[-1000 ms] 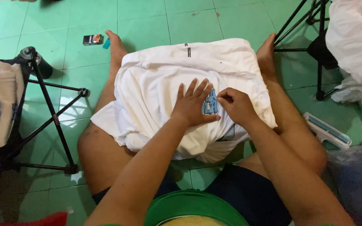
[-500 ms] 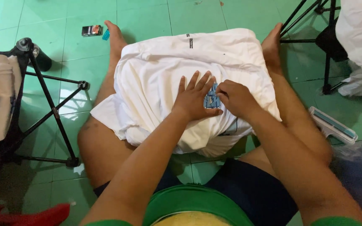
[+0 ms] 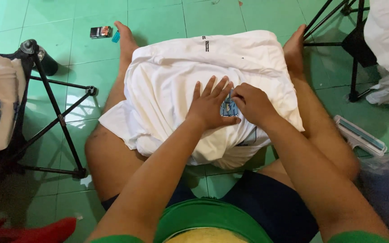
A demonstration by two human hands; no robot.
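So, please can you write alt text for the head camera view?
Seated on a green tiled floor, a person presses the left hand and right hand on a white shirt across the legs, around its blue print. A black stand is beside.

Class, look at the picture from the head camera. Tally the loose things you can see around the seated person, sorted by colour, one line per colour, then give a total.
White: 1, the white shirt spread over the legs, under the left hand and right hand
Black: 2, the stand on the left and the stand on the right
Blue: 1, the small lighter
Dark: 1, the small box
Total: 5
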